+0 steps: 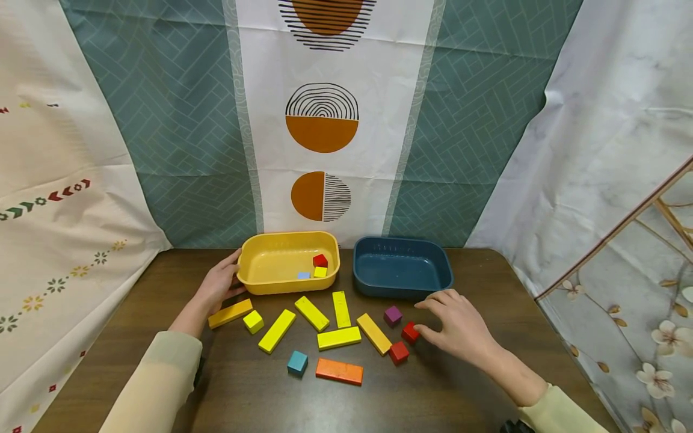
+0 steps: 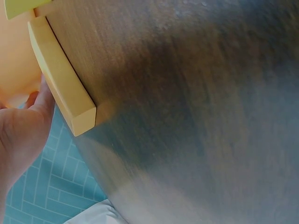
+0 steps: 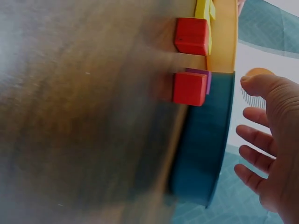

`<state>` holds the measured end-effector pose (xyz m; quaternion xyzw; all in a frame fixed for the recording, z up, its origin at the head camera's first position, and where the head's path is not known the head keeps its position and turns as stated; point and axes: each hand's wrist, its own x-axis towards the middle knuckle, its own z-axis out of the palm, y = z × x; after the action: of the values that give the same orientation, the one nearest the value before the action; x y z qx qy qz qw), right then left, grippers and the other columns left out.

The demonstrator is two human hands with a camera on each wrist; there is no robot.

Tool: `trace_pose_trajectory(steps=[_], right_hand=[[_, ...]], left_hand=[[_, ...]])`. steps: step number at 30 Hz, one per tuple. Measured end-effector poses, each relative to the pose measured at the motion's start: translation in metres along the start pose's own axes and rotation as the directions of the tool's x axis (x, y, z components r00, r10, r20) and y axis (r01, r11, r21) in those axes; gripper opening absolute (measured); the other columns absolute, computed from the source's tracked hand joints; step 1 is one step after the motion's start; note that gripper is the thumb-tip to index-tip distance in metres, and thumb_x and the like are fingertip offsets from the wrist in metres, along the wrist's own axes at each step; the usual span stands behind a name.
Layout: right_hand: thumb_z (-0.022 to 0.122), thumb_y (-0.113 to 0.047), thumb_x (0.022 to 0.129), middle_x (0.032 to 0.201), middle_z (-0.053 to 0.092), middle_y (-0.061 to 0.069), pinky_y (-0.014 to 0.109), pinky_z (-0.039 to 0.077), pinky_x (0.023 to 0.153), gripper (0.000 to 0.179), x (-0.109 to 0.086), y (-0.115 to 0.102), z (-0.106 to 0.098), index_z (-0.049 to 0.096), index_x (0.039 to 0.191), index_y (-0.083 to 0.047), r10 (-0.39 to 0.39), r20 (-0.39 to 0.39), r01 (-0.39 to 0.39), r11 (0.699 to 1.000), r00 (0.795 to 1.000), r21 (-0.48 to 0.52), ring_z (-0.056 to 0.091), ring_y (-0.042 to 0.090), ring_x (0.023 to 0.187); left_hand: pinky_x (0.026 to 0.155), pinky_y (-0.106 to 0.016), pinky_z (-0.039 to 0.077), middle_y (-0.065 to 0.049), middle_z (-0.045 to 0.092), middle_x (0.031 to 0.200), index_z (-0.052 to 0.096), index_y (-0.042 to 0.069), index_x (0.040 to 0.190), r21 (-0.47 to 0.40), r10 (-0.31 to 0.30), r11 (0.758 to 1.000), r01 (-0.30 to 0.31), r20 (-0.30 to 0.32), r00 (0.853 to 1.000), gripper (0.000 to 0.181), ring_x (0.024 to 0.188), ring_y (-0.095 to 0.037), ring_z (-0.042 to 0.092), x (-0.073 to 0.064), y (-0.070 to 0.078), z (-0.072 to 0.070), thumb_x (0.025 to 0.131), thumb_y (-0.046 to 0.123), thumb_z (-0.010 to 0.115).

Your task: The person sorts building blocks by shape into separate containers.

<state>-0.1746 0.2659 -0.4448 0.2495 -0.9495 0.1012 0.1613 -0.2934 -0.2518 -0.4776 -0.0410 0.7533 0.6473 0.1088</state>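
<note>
My left hand (image 1: 216, 282) holds the left end of a yellow bin (image 1: 287, 287), its fingers and thumb around that end. The bin contains a red block (image 1: 320, 260), a small yellow block (image 1: 320, 272) and a light blue block (image 1: 304, 275). A long yellow-orange block (image 2: 60, 77) lies beside this hand. My right hand (image 1: 457, 325) hovers with fingers spread above the table, holding nothing. Nearest to it are a red cube (image 1: 409, 332), a second red cube (image 1: 399, 353) and a purple cube (image 1: 393, 316). In the right wrist view, the right hand (image 3: 280, 140) is apart from the cubes.
A dark blue bin (image 1: 403, 291) stands to the right of the yellow one. Several long yellow blocks (image 1: 338, 338) lie mid-table, with a yellow cube (image 1: 253, 322) at left. Closer are a teal cube (image 1: 298, 363) and an orange block (image 1: 339, 371). Cloth (image 1: 184, 120) hangs behind.
</note>
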Motion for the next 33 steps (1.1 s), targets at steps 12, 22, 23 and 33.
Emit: trace_pose_trajectory(steps=[12,22,23,33], right_hand=[[0.086,-0.047,0.078,0.103,0.068,-0.003,0.045,0.051,0.088,0.041,-0.014,0.001,0.019,0.077,0.104,-0.017,0.068,0.02,-0.068,0.998,0.997,-0.008,0.058,0.023,0.101],[0.084,-0.052,0.078,0.097,0.067,-0.006,0.04,0.051,0.082,0.038,-0.015,-0.004,0.028,0.076,0.097,-0.02,0.146,0.098,-0.144,0.989,0.984,-0.031,0.055,0.019,0.092],[0.084,-0.052,0.078,0.096,0.067,-0.006,0.04,0.051,0.081,0.037,-0.015,-0.004,0.028,0.076,0.096,-0.02,0.151,0.102,-0.148,0.988,0.983,-0.035,0.055,0.019,0.091],[0.084,-0.053,0.077,0.095,0.066,-0.004,0.039,0.051,0.079,0.037,-0.015,-0.006,0.032,0.075,0.091,-0.02,0.184,0.115,-0.178,0.982,0.976,-0.06,0.054,0.02,0.09]], left_hand=[[0.108,-0.057,0.042,-0.013,0.012,0.17,0.01,0.031,0.165,0.008,0.004,1.0,-0.004,-0.008,1.0,0.059,0.137,-0.042,0.043,0.001,-0.003,0.0,0.111,0.022,0.032],[0.11,-0.059,0.039,-0.015,0.008,0.17,0.008,0.028,0.165,-0.015,-0.008,1.0,0.009,0.009,1.0,0.06,0.138,-0.044,0.041,0.001,-0.001,-0.001,0.111,0.019,0.03],[0.11,-0.06,0.039,-0.015,0.008,0.17,0.008,0.027,0.165,-0.017,-0.01,1.0,0.011,0.011,1.0,0.06,0.138,-0.044,0.04,0.001,0.0,-0.001,0.111,0.018,0.03],[0.108,-0.056,0.043,-0.012,0.011,0.17,0.009,0.03,0.165,0.022,0.004,1.0,-0.004,0.002,1.0,0.059,0.135,-0.041,0.045,0.001,0.0,0.0,0.111,0.022,0.031]])
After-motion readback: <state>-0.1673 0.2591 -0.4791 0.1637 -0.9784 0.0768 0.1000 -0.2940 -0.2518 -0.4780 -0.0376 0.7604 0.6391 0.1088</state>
